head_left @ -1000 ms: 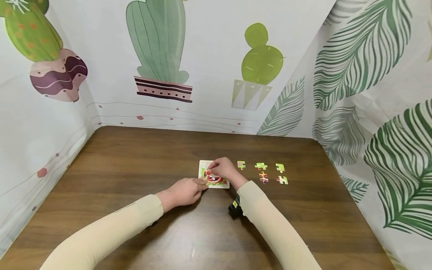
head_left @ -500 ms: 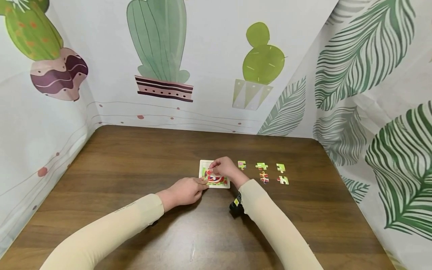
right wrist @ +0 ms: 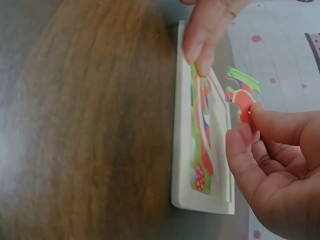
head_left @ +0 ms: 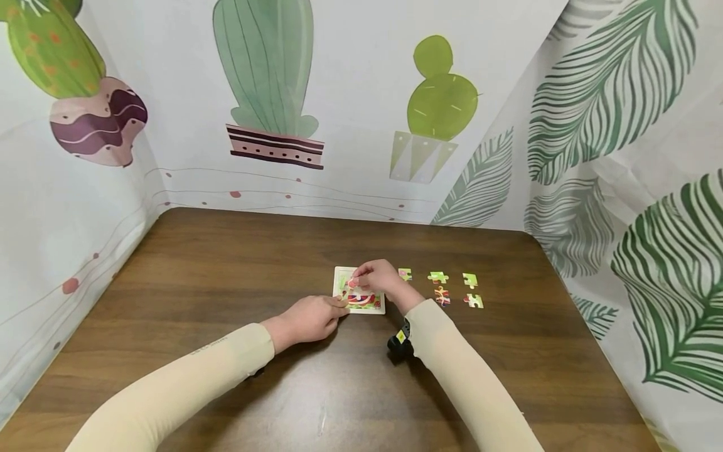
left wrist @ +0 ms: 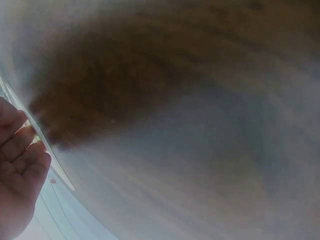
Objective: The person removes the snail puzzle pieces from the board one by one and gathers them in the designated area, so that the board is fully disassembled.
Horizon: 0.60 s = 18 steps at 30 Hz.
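A white-rimmed puzzle tray lies flat on the table, with joined red, blue and green pieces along its near side. My right hand is over the tray, pinching a red, green and blue puzzle piece between thumb and fingers. In the right wrist view that piece is tilted and raised clear of the tray. My left hand rests at the tray's left edge, its fingertips pressing on the rim and pieces. The left wrist view shows only part of this hand, beside the tray's edge.
Several loose puzzle pieces lie right of the tray, among them a green one, a red and blue one and a green and white one. A patterned backdrop borders the wooden table.
My right hand has moved slightly up and to the right, lifting the pinched piece off the tray area. My left hand has stayed at the tray's left edge.
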### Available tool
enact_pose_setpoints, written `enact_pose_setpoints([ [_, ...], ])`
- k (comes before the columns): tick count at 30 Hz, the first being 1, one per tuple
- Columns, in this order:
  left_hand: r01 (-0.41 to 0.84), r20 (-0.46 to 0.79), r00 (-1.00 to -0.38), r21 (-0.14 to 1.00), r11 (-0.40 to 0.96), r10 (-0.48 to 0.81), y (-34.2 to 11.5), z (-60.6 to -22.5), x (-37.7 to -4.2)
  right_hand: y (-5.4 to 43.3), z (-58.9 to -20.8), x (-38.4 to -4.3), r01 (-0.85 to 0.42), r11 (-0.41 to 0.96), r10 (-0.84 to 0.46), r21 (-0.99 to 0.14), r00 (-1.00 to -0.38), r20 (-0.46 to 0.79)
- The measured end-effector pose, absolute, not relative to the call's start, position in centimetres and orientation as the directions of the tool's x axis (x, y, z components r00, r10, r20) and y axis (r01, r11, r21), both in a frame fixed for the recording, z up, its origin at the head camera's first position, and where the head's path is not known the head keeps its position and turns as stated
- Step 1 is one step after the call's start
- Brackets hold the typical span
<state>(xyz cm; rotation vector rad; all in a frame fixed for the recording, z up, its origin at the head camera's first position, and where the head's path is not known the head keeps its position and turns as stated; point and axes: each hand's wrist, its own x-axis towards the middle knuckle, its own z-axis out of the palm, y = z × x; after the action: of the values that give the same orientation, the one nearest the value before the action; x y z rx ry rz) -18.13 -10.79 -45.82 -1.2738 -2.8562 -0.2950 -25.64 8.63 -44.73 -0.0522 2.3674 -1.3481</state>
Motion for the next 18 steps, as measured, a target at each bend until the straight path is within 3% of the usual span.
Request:
enact_pose_setpoints([
  [18, 0.737, 0.09, -0.674, 0.158, 0.658, 0.733, -10.7, -45.8, -18.0, 13.9, -42.8, -26.1, 0.156, 0.543, -0.269, -0.825, -0.899, -0.347],
])
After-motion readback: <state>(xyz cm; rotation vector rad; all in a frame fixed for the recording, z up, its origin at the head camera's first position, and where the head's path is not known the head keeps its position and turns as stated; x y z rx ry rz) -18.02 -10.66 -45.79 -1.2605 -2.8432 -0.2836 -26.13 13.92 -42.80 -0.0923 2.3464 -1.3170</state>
